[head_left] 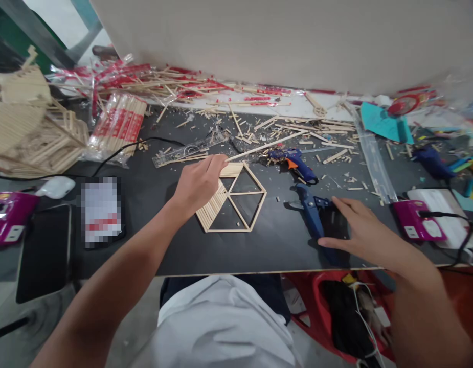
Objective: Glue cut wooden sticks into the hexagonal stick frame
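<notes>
My left hand (201, 184) is closed on a thin wooden chopstick (267, 144), which points up and to the right. Beneath that hand lies a hexagonal stick frame (247, 231) with spokes; its left part is filled with rows of sticks, partly covered by my fingers. My right hand (359, 225) is spread at a blue-handled cutter (310, 212), thumb and fingertips at its handles. Whether they press on it I cannot tell. The cutter lies on the table with its jaws towards the left. Just behind it rests a blue glue gun (297, 162) with an orange trigger.
Wood scraps and sticks (290, 125) litter the back of the table (144, 204). At left are a stick-built model (32, 128), wrapped chopsticks (115, 122), a phone (101, 212) and a black tablet (44, 250). Purple power strips (418, 220) and a cable occupy the right side.
</notes>
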The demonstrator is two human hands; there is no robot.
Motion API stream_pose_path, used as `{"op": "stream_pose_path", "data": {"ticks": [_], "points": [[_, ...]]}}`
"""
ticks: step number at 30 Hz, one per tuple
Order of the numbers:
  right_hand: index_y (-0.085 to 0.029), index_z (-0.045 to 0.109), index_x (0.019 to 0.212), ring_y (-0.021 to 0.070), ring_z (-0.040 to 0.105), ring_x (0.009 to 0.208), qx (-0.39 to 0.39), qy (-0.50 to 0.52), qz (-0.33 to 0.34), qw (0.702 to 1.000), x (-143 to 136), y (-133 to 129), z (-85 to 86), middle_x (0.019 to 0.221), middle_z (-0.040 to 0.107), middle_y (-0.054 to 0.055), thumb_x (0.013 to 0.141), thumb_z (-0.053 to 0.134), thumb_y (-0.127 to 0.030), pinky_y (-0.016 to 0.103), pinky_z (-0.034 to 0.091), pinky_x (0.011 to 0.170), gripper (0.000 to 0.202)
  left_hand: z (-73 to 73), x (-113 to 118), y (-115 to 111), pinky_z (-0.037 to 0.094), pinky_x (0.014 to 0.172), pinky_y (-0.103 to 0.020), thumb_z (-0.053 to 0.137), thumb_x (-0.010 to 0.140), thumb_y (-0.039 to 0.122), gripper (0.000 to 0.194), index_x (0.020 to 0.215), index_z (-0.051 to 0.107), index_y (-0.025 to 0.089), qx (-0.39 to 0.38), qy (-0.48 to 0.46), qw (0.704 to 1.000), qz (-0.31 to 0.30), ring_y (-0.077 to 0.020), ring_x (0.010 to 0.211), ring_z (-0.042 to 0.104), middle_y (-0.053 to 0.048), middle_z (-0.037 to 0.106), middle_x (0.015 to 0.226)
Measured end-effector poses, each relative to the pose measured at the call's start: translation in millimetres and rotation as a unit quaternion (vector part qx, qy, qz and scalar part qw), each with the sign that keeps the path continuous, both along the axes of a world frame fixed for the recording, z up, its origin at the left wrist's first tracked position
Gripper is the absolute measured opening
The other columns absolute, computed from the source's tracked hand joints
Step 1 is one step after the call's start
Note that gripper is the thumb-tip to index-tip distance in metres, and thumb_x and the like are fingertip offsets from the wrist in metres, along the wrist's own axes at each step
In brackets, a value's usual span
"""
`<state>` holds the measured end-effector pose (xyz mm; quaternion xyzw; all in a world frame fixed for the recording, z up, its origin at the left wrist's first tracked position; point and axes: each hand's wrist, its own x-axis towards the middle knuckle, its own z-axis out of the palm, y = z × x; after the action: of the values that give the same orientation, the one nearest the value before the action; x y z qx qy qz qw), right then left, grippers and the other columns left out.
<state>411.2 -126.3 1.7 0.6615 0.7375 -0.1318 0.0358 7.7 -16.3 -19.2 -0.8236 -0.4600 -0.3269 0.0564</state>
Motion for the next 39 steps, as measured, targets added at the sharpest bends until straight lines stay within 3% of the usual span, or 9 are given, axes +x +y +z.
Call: {"op": "stream_pose_path", "data": {"ticks": [5, 8, 12, 15, 18, 23, 30, 39], "points": [[0.001, 0.046, 0.145, 0.0416, 0.064, 0.116, 0.025, -0.134, 0.022, 0.990, -35, -9, 2.9, 0.130, 0.059, 0.027, 0.090, 0.055, -0.034, 0.050, 0.053, 0.098, 0.065, 0.1, 1, 0, 0.039, 0.056, -0.023, 0.032, 0.113, 0.028, 0.040, 0.102, 0.069, 0.016, 0.033, 0.015, 0.999, 0.009, -0.0125, 0.071, 0.070, -0.006, 0.076, 0.082], [0.002, 0.053, 0.131, 0.0388, 0.067, 0.100, 0.041, -0.213, 0.030, 0.976, -61, -11, 7.1, 0.115, 0.062, 0.026, 0.090, 0.050, -0.023, 0.046, 0.053, 0.082, 0.048, -1.4, 0, 0, 0.042, 0.058, -0.023, 0.035, 0.112, 0.029, 0.038, 0.106, 0.069, 0.017, 0.021, -0.003, 1.000, 0.002, -0.0135, 0.075, 0.072, -0.007, 0.078, 0.089], [0.000, 0.056, 0.121, 0.0385, 0.068, 0.095, 0.033, -0.230, 0.021, 0.972, -88, -4, 12.9, 0.105, 0.064, 0.025, 0.089, 0.051, -0.014, 0.042, 0.049, 0.075, 0.035, -0.9, 0, -1, 0.042, 0.058, -0.023, 0.034, 0.112, 0.029, 0.039, 0.104, 0.070, 0.016, 0.011, -0.007, 1.000, 0.005, -0.0137, 0.074, 0.071, -0.007, 0.078, 0.087], [-0.005, 0.058, 0.120, 0.0369, 0.069, 0.091, -0.002, -0.171, 0.007, 0.985, -97, 7, 22.1, 0.105, 0.066, 0.025, 0.089, 0.051, -0.011, 0.040, 0.047, 0.071, 0.032, 0.7, 0, -2, 0.041, 0.056, -0.023, 0.032, 0.113, 0.030, 0.042, 0.102, 0.070, 0.017, 0.025, -0.004, 1.000, 0.007, -0.0140, 0.073, 0.072, -0.007, 0.079, 0.088], [-0.014, 0.060, 0.114, 0.0313, 0.068, 0.081, -0.055, -0.027, -0.009, 0.998, -102, 19, 36.8, 0.100, 0.071, 0.017, 0.093, 0.051, -0.022, 0.038, 0.046, 0.067, 0.025, 0.7, 0, -2, 0.042, 0.056, -0.024, 0.033, 0.112, 0.031, 0.041, 0.104, 0.071, 0.017, 0.026, -0.011, 0.999, 0.019, -0.0144, 0.073, 0.072, -0.007, 0.079, 0.089], [-0.023, 0.061, 0.100, 0.0227, 0.062, 0.068, -0.074, 0.168, -0.032, 0.983, -127, 33, 54.8, 0.079, 0.068, 0.004, 0.097, 0.050, -0.039, 0.033, 0.045, 0.063, 0.020, 0.4, 0, -2, 0.044, 0.058, -0.024, 0.032, 0.112, 0.034, 0.043, 0.108, 0.072, 0.020, 0.021, -0.022, 0.999, 0.042, -0.0146, 0.074, 0.072, -0.006, 0.078, 0.086], [-0.024, 0.055, 0.094, 0.0209, 0.062, 0.078, -0.093, 0.254, -0.020, 0.962, -168, 45, 52.6, 0.086, 0.067, 0.003, 0.096, 0.052, -0.041, 0.032, 0.045, 0.071, 0.018, 6.3, 4, -6, 0.041, 0.055, -0.025, 0.034, 0.113, 0.033, 0.043, 0.101, 0.072, 0.017, 0.078, -0.014, 0.996, 0.033, -0.0147, 0.068, 0.071, -0.006, 0.077, 0.082], [-0.023, 0.054, 0.096, 0.0210, 0.061, 0.081, -0.093, 0.297, -0.039, 0.949, -184, 48, 50.4, 0.091, 0.068, 0.003, 0.095, 0.053, -0.043, 0.033, 0.045, 0.073, 0.020, 10.1, 6, -10, 0.036, 0.052, -0.025, 0.029, 0.114, 0.032, 0.047, 0.098, 0.070, 0.015, 0.067, 0.038, 0.996, 0.034, -0.0136, 0.065, 0.070, -0.007, 0.078, 0.081]]}}
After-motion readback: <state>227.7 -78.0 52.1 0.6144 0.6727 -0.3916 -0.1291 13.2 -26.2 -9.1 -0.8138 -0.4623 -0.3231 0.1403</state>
